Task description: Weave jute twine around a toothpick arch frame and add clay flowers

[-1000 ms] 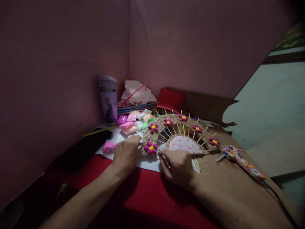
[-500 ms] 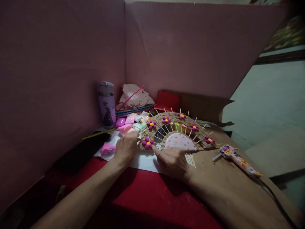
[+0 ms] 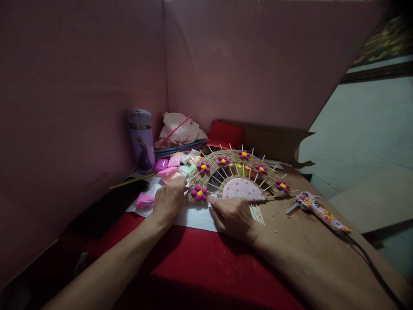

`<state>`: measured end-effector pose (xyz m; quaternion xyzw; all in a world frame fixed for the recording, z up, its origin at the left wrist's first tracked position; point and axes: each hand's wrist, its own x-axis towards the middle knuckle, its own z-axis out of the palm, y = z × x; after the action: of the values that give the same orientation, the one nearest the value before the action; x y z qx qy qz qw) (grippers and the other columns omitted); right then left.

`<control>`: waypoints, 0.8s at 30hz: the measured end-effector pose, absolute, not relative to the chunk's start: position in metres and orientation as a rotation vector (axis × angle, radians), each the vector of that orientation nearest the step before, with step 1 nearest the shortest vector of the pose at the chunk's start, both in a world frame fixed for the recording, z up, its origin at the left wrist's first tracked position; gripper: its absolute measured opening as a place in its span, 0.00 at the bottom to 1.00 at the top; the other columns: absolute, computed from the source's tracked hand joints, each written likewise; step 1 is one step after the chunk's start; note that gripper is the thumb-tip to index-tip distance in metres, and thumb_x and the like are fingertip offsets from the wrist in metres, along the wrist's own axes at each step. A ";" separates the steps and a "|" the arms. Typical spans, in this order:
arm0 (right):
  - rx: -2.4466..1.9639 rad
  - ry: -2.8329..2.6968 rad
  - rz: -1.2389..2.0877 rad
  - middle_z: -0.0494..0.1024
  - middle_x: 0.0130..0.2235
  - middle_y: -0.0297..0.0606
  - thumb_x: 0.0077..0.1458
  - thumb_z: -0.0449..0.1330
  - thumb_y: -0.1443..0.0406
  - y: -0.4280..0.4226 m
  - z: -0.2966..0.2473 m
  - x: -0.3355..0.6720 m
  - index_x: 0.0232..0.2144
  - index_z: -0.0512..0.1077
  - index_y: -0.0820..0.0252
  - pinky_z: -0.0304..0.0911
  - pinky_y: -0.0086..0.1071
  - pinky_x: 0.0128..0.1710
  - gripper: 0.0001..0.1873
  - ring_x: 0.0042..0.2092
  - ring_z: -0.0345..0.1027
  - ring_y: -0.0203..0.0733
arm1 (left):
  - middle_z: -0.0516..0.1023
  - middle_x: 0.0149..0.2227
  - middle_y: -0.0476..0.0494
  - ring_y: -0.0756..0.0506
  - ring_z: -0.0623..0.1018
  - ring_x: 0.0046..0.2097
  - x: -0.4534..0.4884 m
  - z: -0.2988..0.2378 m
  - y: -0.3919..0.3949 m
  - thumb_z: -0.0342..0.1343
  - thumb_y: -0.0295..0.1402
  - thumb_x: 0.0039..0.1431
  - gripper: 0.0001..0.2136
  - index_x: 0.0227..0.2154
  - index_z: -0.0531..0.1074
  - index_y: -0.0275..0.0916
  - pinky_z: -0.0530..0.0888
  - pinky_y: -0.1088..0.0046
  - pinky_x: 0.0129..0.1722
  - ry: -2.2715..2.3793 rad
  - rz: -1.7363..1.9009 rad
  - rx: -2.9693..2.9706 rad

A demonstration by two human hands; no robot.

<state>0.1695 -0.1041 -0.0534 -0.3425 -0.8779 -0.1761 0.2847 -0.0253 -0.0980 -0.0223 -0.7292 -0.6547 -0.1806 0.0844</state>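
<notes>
A half-round twine fan [image 3: 232, 154] with thin sticks poking out of its rim stands in front of me. Several purple clay flowers with yellow centres sit along its band, one flower [image 3: 199, 193] at the lower left end. A dotted pale half-circle [image 3: 243, 189] fills the inner part. My left hand [image 3: 170, 199] is closed at the fan's left end, its fingertips partly hidden. With the index finger stretched to the band's lower edge beside that flower, my right hand [image 3: 237, 217] grips the fan from below; its other fingers are curled, the thumb beneath.
A patterned glue gun [image 3: 322, 213] lies on brown cardboard [image 3: 284, 241] at the right, its cord trailing off. A purple bottle [image 3: 142, 144] stands at the left by the wall. Small bright clay packets [image 3: 174, 160] and a red packet [image 3: 226, 134] lie behind.
The view has shifted slightly, so everything sits a little further left and up. Both hands keep their places on the fan.
</notes>
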 end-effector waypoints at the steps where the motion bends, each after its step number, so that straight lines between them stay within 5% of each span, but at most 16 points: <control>1: -0.939 -2.350 -0.451 0.77 0.23 0.35 0.52 0.51 0.68 -0.105 -0.053 0.169 0.42 0.72 0.63 0.50 0.31 0.22 0.16 0.21 0.66 0.34 | 0.77 0.37 0.45 0.43 0.76 0.37 -0.025 -0.022 -0.098 0.45 0.31 0.59 0.08 0.34 0.69 0.41 0.63 0.72 0.28 -1.957 -0.538 -2.176; 18: -0.950 -2.255 -0.146 0.81 0.30 0.37 0.53 0.53 0.67 -0.098 -0.058 0.164 0.43 0.73 0.59 0.56 0.27 0.25 0.15 0.26 0.72 0.36 | 0.77 0.36 0.45 0.44 0.76 0.36 -0.024 -0.022 -0.099 0.44 0.32 0.60 0.09 0.34 0.69 0.41 0.63 0.72 0.28 -1.960 -0.519 -2.163; 24: -1.088 -2.078 -0.086 0.81 0.29 0.37 0.55 0.56 0.63 -0.096 -0.057 0.158 0.34 0.76 0.58 0.57 0.28 0.25 0.10 0.26 0.72 0.37 | 0.77 0.38 0.45 0.44 0.76 0.37 -0.023 -0.021 -0.099 0.44 0.32 0.60 0.09 0.35 0.70 0.41 0.64 0.72 0.29 -1.989 -0.509 -2.173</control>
<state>0.1579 -0.0960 -0.0570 -0.4276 -0.8164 -0.0338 0.3868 -0.0227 -0.0993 -0.0213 -0.7248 -0.6634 -0.1696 0.0758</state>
